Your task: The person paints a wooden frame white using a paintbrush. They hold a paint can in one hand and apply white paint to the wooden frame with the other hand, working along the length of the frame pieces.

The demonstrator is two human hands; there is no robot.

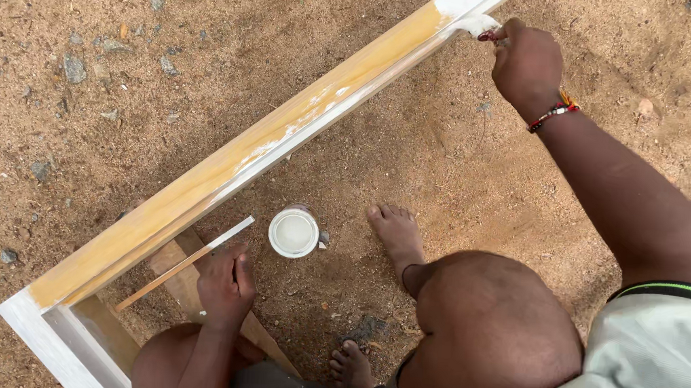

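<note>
Sandy ground: your right hand (pixel 526 66) closed on a paintbrush (pixel 480 25) whitening the wooden frame's (pixel 226 165) far rail, left hand (pixel 226 284) gripping a thin stick (pixel 187 262) beside it; paint cup (pixel 293 232) near—bare yellow stretch likely next.

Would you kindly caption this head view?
Right hand brushes white paint along a wooden frame; left hand rests near the paint tin.

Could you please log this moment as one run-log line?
right hand: brushing white paint on wooden frame | left hand: resting by thin stick | paint can: open
</note>
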